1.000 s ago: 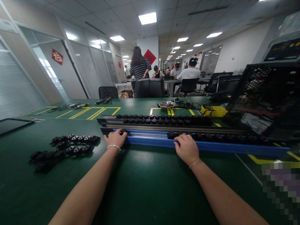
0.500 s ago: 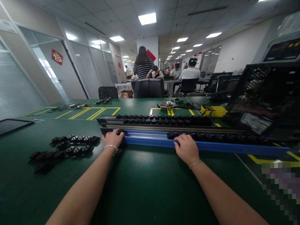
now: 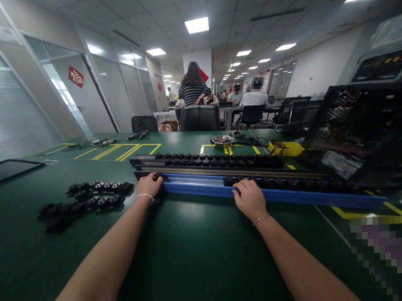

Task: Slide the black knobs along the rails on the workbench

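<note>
A long blue rail (image 3: 289, 196) lies across the green table (image 3: 199, 252), with a row of small black socket parts (image 3: 289, 182) seated in its right half. My left hand (image 3: 149, 185) is curled at the rail's left end, fingers closed on a black part there. Near the rail's middle my right hand (image 3: 249, 199) rests on the front edge, its fingers bent over the rail beside the first seated part. Behind it lie dark metal rails (image 3: 208, 161) lined with more black parts.
Loose black socket parts (image 3: 86, 198) are piled on the table to the left. A black mesh crate (image 3: 363, 134) stands at the right. A metal bowl (image 3: 222, 140), cables and a yellow box (image 3: 285, 148) sit further back. Several people work at distant desks.
My left hand has slid a little to the left along the rail's end. My right hand has stayed where it was.
</note>
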Motion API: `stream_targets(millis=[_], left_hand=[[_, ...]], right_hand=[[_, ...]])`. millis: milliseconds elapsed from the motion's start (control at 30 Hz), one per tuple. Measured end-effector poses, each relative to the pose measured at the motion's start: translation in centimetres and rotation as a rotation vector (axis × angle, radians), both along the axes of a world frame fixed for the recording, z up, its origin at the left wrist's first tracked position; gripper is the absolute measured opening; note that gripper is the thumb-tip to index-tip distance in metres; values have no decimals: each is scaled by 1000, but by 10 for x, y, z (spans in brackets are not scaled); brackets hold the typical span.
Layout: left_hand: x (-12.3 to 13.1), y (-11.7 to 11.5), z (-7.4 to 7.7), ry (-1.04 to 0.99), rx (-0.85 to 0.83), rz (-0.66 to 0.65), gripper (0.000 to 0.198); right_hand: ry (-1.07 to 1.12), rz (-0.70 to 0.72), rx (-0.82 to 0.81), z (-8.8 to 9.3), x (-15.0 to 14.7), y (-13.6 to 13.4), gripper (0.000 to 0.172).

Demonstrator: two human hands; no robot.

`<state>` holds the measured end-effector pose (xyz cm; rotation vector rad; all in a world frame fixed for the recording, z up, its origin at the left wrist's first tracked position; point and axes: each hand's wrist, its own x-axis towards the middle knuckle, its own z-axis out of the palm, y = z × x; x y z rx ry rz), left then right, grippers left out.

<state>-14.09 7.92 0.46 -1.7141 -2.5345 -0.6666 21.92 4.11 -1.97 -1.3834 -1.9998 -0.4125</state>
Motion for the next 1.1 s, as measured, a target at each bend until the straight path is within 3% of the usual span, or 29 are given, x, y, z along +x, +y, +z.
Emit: stream_targets(millis=[500, 1100], left_hand=[[-4, -4, 8, 15, -45, 21, 48], [-16, -1, 5, -26, -39, 42, 47]], right_hand=[[-2, 5, -2, 0, 0, 0, 14], [0, -4, -30, 3, -1, -2, 16]])
